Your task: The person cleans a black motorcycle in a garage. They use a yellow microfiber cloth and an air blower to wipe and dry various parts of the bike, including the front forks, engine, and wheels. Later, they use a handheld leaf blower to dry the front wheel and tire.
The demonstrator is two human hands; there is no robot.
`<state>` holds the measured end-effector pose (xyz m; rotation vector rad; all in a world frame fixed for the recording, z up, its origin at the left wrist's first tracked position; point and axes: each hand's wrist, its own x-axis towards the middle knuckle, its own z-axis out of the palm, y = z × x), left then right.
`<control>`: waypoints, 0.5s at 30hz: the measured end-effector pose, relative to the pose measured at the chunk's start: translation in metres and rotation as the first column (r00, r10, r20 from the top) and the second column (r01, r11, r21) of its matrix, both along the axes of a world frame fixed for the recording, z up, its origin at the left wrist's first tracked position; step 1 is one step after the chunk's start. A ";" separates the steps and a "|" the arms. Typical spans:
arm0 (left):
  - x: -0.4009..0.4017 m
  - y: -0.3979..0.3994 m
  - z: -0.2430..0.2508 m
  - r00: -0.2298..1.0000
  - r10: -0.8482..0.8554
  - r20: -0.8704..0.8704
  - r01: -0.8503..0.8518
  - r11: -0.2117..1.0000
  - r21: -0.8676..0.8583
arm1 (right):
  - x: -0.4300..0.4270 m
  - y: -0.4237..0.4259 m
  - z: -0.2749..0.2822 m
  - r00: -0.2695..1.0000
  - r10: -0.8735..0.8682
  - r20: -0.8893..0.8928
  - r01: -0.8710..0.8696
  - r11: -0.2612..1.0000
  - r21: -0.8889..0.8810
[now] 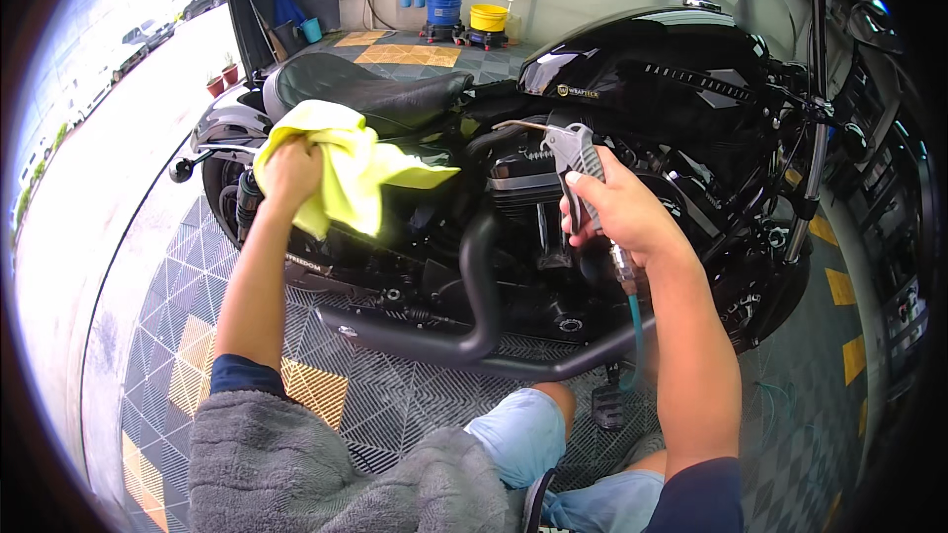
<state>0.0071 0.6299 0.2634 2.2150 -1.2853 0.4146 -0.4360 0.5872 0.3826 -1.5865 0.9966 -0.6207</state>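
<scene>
A black Harley-Davidson motorcycle point(644, 52) stands side-on before me. My left hand point(290, 174) grips a yellow microfiber cloth point(344, 163), which hangs loosely just below the black seat point(363, 85). My right hand point(618, 203) is closed around a grey air blow gun point(578, 152), its thin bent nozzle point(518, 124) pointing left over the engine point(522, 178). From the gun's metal coupling a teal air hose point(637, 326) runs down. Matte black exhaust pipes point(478, 289) curve along the near side. Whether the trigger is squeezed I cannot tell.
A grey towel point(296, 459) lies across my left shoulder. Blue point(444, 9) and yellow buckets point(489, 18) stand on wheeled bases by the back wall. The ribbed tile floor point(385, 400) extends under the bike. A black foot peg point(609, 407) sticks out near my knees.
</scene>
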 end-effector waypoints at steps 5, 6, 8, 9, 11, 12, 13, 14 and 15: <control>0.009 -0.007 -0.026 0.989 -0.029 0.148 -0.028 0.929 0.370 | 0.033 -0.009 -0.009 0.999 -0.023 0.027 0.024 1.000 -0.019; -0.012 -0.012 -0.032 0.970 -0.103 0.222 0.009 0.922 0.388 | 0.040 -0.012 -0.013 0.999 -0.023 0.039 0.024 1.000 -0.016; -0.062 -0.022 -0.022 0.873 -0.265 0.409 0.175 0.954 0.244 | 0.055 -0.018 -0.024 0.997 -0.035 0.070 0.035 0.999 0.000; -0.085 -0.028 -0.013 0.813 -0.297 0.501 0.252 0.955 0.156 | 0.058 -0.018 -0.028 0.996 -0.050 0.077 0.049 0.999 0.012; -0.113 -0.035 0.000 0.744 -0.303 0.596 0.367 0.930 0.016 | 0.057 -0.019 -0.032 0.988 -0.103 0.113 0.101 0.995 0.025; -0.118 -0.034 0.010 0.757 -0.299 0.582 0.398 0.916 -0.047 | 0.056 -0.019 -0.030 0.989 -0.083 0.126 0.080 0.997 0.023; -0.126 -0.037 0.013 0.770 -0.305 0.560 0.434 0.894 -0.110 | 0.049 -0.019 -0.030 0.989 -0.072 0.131 0.069 0.997 0.025; -0.135 -0.043 0.014 0.783 -0.315 0.537 0.469 0.866 -0.176 | 0.041 -0.020 -0.029 0.990 -0.072 0.118 0.071 0.997 0.014; -0.147 -0.051 0.018 0.789 -0.330 0.519 0.506 0.828 -0.243 | 0.032 -0.017 -0.025 0.987 -0.110 0.114 0.112 0.994 -0.008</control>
